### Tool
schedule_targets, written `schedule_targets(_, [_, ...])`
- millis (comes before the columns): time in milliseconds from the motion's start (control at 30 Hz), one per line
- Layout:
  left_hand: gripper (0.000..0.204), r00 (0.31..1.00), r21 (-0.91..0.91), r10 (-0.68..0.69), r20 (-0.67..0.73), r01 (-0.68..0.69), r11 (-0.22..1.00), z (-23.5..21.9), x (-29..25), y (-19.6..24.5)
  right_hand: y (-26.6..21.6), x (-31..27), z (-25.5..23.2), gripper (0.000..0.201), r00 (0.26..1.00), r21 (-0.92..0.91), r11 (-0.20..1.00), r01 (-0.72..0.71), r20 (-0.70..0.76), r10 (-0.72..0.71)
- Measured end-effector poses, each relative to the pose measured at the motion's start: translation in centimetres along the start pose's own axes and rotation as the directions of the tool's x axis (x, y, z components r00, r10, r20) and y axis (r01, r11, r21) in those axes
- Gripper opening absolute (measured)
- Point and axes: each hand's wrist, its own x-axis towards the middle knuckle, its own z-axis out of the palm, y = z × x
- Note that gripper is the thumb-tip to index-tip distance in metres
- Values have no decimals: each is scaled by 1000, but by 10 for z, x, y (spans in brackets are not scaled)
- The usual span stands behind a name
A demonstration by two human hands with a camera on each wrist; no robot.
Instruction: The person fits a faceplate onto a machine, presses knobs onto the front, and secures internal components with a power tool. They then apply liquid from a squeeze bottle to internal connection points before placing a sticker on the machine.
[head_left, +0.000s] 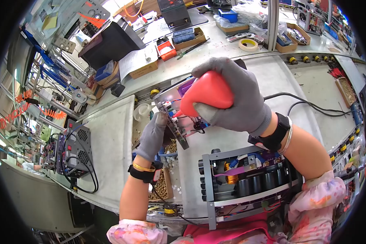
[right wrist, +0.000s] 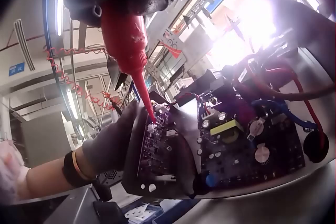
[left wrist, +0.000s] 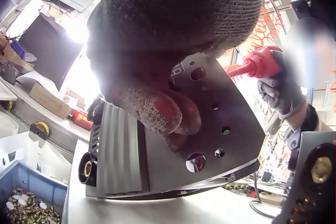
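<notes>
My gloved right hand (head_left: 246, 93) grips a red squeeze bottle (head_left: 209, 91) with its nozzle slanting down. In the right wrist view, the bottle's nozzle (right wrist: 143, 94) reaches the small circuit board (right wrist: 157, 145) behind the front panel. My gloved left hand (head_left: 151, 136) holds the edge of that panel (head_left: 175, 129), which belongs to an opened electronic unit. Holes and a ribbed side part show on the panel's dark outer face (left wrist: 207, 106) in the left wrist view, with fingertips (left wrist: 165, 113) against it. A larger board (right wrist: 236, 140) with coloured wires lies inside the unit.
Close to the body stands a second opened unit (head_left: 248, 175) with black capacitors. Finished-looking cased units (head_left: 77, 146) stand at left with looped cables. Bins of small brass parts (head_left: 162, 187) sit below the left hand. A black cable (head_left: 305, 101) runs off to the right.
</notes>
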Motion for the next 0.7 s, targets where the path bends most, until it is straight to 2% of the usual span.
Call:
schedule_targets(233, [60, 999, 75, -43, 3, 42, 996, 3, -6, 20, 0, -3, 2, 47, 998, 0, 999, -34, 60, 34])
schedule_targets(367, [60, 999, 81, -48, -6, 49, 995, 4, -6, 26, 1, -2, 4, 46, 999, 8, 1000, 3, 43, -3])
schedule_targets(433, [62, 999, 0, -30, -14, 30, 1000, 1, 4, 10, -1, 0, 6, 44, 998, -2, 999, 52, 26, -52])
schedule_targets(533, [66, 995, -69, -101, 8, 102, 992, -10, 11, 5, 0, 2, 5, 45, 993, -60, 992, 113, 42, -111])
schedule_targets(633, [71, 994, -116, -98, -45, 92, 989, -6, 19, 3, 0, 10, -3, 45, 992, -171, 977, 126, 43, -120])
schedule_targets(700, [73, 994, -149, -105, -26, 100, 984, -6, 23, 2, 10, 13, -2, 45, 999, -112, 993, 39, -25, -42])
